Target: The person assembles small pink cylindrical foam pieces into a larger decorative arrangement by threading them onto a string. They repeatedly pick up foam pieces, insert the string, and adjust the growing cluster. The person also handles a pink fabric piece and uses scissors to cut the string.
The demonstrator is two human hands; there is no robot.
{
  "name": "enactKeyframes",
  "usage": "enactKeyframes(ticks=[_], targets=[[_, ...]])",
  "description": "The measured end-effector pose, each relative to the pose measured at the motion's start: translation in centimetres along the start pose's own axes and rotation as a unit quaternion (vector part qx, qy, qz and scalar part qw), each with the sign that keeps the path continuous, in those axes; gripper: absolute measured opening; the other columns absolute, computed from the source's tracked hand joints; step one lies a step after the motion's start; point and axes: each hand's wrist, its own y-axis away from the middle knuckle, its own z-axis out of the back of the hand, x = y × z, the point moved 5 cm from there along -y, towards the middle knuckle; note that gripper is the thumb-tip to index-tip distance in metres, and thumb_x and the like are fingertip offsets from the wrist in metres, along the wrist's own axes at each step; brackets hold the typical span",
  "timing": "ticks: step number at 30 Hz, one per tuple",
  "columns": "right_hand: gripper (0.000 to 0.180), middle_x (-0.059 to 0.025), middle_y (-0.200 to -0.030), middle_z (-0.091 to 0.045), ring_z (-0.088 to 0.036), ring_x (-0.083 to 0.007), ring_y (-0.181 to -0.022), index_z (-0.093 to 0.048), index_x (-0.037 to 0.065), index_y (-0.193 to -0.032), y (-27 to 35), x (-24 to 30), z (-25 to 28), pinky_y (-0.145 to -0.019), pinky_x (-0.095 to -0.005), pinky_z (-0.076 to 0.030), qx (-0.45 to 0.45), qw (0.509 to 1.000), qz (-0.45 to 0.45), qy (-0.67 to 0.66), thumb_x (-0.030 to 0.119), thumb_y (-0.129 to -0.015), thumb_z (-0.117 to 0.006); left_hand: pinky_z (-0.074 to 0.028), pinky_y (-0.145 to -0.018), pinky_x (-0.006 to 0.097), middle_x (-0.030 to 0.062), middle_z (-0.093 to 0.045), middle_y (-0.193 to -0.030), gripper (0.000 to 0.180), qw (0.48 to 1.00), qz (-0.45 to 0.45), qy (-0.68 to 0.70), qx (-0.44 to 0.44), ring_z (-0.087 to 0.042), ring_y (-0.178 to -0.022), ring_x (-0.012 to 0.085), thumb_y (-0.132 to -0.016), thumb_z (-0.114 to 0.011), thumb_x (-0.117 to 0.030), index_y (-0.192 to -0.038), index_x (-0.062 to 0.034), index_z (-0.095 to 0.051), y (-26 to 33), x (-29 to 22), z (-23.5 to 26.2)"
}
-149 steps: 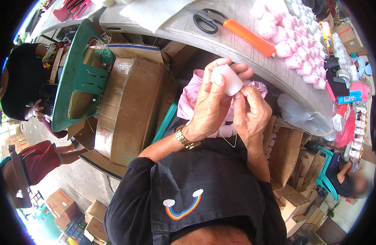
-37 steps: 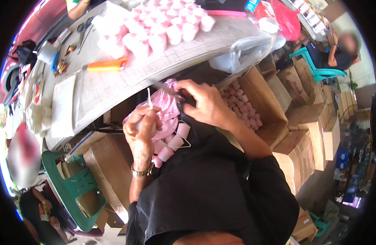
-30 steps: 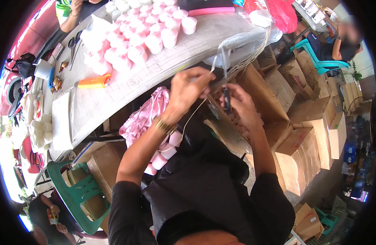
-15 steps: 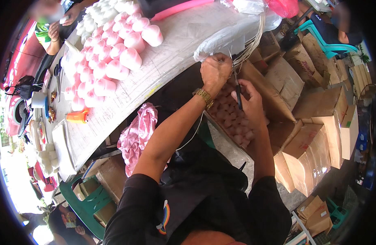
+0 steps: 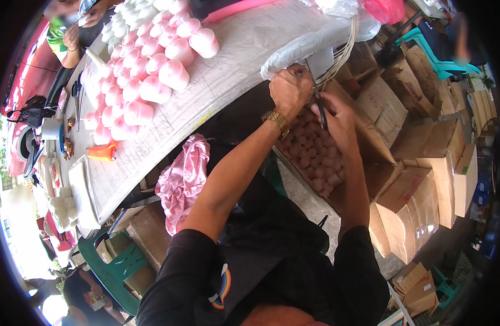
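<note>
In my right hand (image 5: 337,117) is a pair of scissors with black handles (image 5: 322,115); the blades point up and away, close beside my left hand. My left hand (image 5: 289,91) is closed at the table's edge, against a white plastic sheet (image 5: 285,58). What its fingers grip is hidden. A bundle of thin cream strands (image 5: 345,51) hangs over the edge and runs down to the scissors. Below both hands, an open cardboard box holds many small pink candle-like pieces (image 5: 315,155).
Rows of pink-and-white candles (image 5: 156,88) stand on the white table (image 5: 223,81), near an orange tool (image 5: 102,152). A pink satin cloth (image 5: 185,176) hangs at the near edge. Cardboard boxes (image 5: 413,201) crowd the right. Other people sit at far left, far right and lower left.
My left hand has shifted slightly right. The scissors in my right hand have turned a little, and their blades look closer together.
</note>
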Motion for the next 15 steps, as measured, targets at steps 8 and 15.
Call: enactKeyframes(ticks=[8, 15], targets=[[0.044, -0.0072, -0.105, -0.066, -0.062, -0.0141, -0.090, -0.055, 0.002, -0.126, 1.6, -2.6, 0.8, -0.079, -0.0275, -0.049, -0.068, 0.995, 0.019, 0.064, 0.015, -0.087, -0.070, -0.048, -0.058, 0.027, 0.0034, -0.064, -0.065, 0.025, 0.953, 0.105, 0.147, 0.244, -0.061, -0.061, 0.0100, -0.088, -0.061, -0.026, -0.089, -0.0040, -0.072, 6.3, 1.5, 3.0], [0.047, -0.0119, -0.106, -0.066, -0.063, -0.0226, -0.096, -0.056, 0.001, -0.125, 9.2, 5.2, -4.7, -0.085, -0.0349, -0.051, -0.030, 0.957, 0.230, 0.175, 0.006, -0.081, -0.071, -0.046, -0.058, 0.023, 0.0044, -0.064, -0.086, 0.017, 0.962, -0.019, 0.195, 0.189, -0.059, -0.070, 0.0073, -0.092, -0.065, -0.019, -0.093, -0.0035, -0.072, 12.2, 3.9, 16.2]])
